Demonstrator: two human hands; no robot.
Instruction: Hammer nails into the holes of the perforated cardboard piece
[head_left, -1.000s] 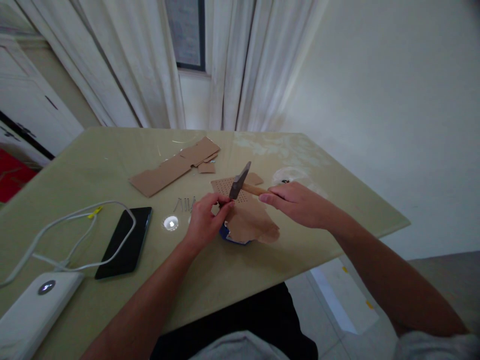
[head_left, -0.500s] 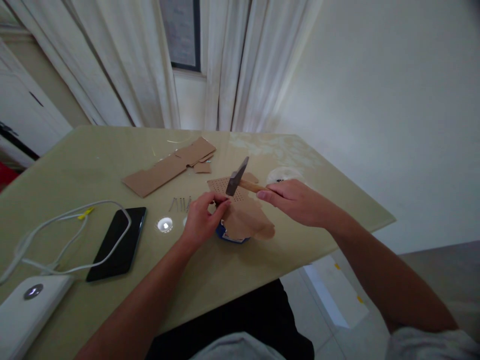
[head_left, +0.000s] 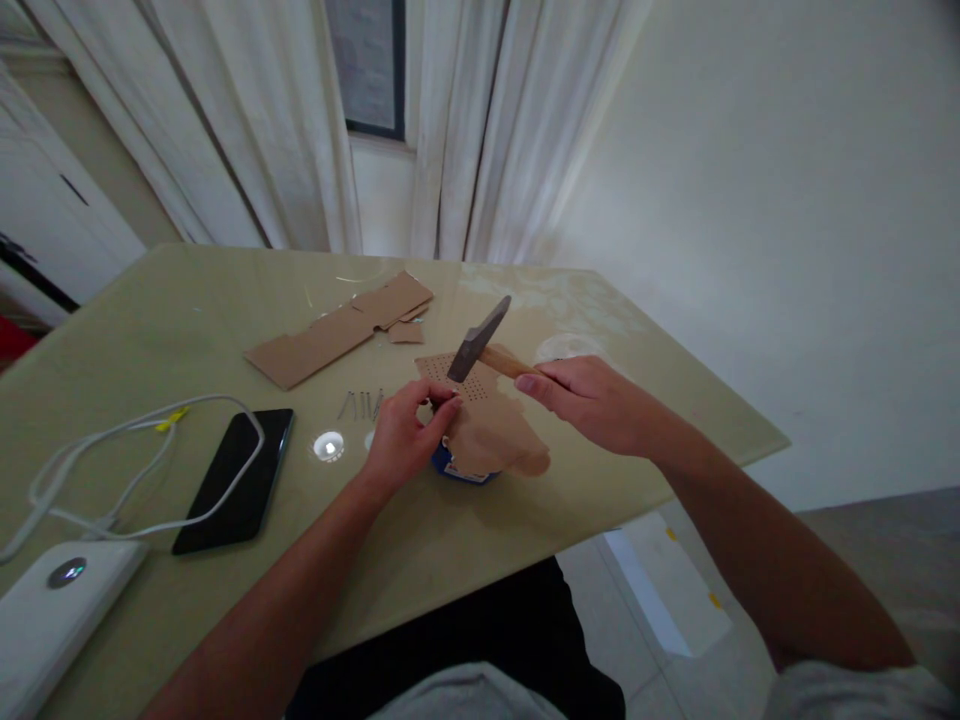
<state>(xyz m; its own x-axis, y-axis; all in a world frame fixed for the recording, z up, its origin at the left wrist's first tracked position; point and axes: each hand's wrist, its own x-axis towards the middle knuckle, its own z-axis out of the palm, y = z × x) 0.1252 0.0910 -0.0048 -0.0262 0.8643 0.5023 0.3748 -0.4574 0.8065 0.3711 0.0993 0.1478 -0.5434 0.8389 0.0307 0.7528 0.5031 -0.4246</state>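
Fingertips of the left hand (head_left: pixel 405 432) hide whatever they may pinch above the perforated brown cardboard sheet (head_left: pixel 491 435), so their grip cannot be told. At one o'clock from them, the right hand (head_left: pixel 589 405) grasps the wooden-handled steel hammer (head_left: pixel 477 347). The frame crops a white power bank (head_left: pixel 67 620) at eight. Glossy greenish worktop (head_left: pixel 420 560); cream curtains (head_left: pixel 270 120) at eleven. Cardboard mostly covers a blue object (head_left: pixel 466 472), its inside unseen.

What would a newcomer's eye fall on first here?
Most likely the hammer near the middle, gripped in the right hand, with its head close to the pinched fingers of the left hand. Beneath it is a brown sheet with rows of dark dots. Then, perhaps, the black phone on the left of the table, with a white cable looped across it.
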